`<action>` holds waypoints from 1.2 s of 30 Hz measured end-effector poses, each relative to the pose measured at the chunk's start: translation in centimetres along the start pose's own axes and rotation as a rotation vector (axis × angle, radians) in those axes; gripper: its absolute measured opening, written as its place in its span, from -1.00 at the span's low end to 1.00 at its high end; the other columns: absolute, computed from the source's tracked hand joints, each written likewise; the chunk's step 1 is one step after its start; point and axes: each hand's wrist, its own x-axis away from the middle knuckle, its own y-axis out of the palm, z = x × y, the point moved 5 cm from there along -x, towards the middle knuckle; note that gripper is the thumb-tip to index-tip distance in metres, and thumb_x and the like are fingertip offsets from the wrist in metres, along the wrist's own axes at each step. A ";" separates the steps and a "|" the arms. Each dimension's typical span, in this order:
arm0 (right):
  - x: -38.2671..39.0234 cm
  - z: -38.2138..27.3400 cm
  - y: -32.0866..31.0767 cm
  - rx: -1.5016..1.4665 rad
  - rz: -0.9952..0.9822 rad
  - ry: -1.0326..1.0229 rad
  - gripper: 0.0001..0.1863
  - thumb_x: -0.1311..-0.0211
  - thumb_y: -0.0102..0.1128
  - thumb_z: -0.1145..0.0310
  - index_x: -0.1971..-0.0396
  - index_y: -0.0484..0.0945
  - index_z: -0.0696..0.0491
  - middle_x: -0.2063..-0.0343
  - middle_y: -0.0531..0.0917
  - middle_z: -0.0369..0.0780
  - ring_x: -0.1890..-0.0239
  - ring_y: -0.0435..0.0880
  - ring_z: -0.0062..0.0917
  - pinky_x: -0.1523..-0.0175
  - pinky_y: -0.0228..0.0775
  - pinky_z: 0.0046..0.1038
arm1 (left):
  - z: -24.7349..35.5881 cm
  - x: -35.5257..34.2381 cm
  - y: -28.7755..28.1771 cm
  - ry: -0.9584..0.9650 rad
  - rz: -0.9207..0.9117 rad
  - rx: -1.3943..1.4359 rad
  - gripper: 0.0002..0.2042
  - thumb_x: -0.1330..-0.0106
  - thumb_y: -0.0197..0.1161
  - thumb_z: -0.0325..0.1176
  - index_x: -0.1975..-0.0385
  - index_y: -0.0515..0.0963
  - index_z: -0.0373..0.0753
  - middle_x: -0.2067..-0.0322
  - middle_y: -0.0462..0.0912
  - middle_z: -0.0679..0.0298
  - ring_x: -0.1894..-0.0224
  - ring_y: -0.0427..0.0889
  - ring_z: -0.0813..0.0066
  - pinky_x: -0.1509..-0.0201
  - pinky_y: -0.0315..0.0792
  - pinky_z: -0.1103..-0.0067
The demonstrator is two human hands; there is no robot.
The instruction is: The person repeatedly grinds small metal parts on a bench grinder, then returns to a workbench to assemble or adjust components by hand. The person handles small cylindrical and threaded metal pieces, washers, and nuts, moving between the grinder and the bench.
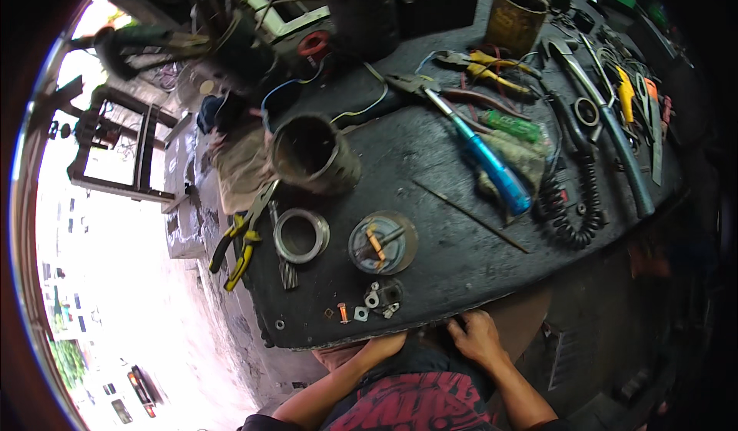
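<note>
My left hand [384, 346] is at the table's near edge, its fingers hidden under the rim. My right hand [480, 337] is just to its right, below the same edge. Its fingers are curled, and whatever they hold is hidden. On the tabletop [430, 293] above my hands lie several small metal nuts and washers [372, 300], a little copper-coloured coil [344, 313] and a square nut [360, 314]. Behind these parts stands a round tin [396, 256] with a cigarette butt on top. A thick metal ring [324, 239] sits to its left.
Yellow-black pliers [247, 239] overhang the left edge beside a rusty metal cup [350, 162]. A thin rod [469, 214] lies mid-table. Farther right are a blue-handled screwdriver [492, 166], yellow-handled pliers [500, 74], a coiled black cable [588, 220] and a long-handled tool [619, 143].
</note>
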 end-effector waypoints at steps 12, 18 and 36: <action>5.0 -2.9 2.5 -0.061 0.235 -0.253 -0.56 -0.07 0.43 0.51 -0.01 0.59 0.12 0.11 0.64 -0.08 0.10 0.68 -0.15 0.02 0.52 -0.31 | 3.1 1.2 3.5 -0.496 -0.046 0.933 -0.75 -0.46 0.02 -0.39 0.03 0.60 -0.30 0.15 0.62 0.36 0.13 0.53 0.63 0.10 0.42 0.62; 6.3 -3.8 1.8 -0.100 0.255 -0.335 -0.59 -0.03 0.45 0.55 0.05 0.63 0.16 0.17 0.67 -0.12 0.18 0.71 -0.29 0.09 0.53 -0.41 | 4.9 2.5 2.5 -0.286 -0.195 0.872 -0.74 -0.47 -0.03 -0.40 0.01 0.59 -0.25 0.19 0.59 0.45 0.25 0.46 0.76 0.18 0.34 0.72; 2.8 -12.4 -1.3 -1.486 -0.273 -0.430 -0.43 -0.04 0.54 0.60 -0.08 0.52 0.29 0.33 0.67 -0.06 0.37 0.68 -0.47 0.33 0.59 -0.46 | 21.4 5.9 -15.8 0.257 0.326 0.114 -0.61 -0.17 0.45 -0.61 -0.03 0.61 -0.33 0.13 0.70 0.20 0.09 0.70 0.51 -0.04 0.56 0.58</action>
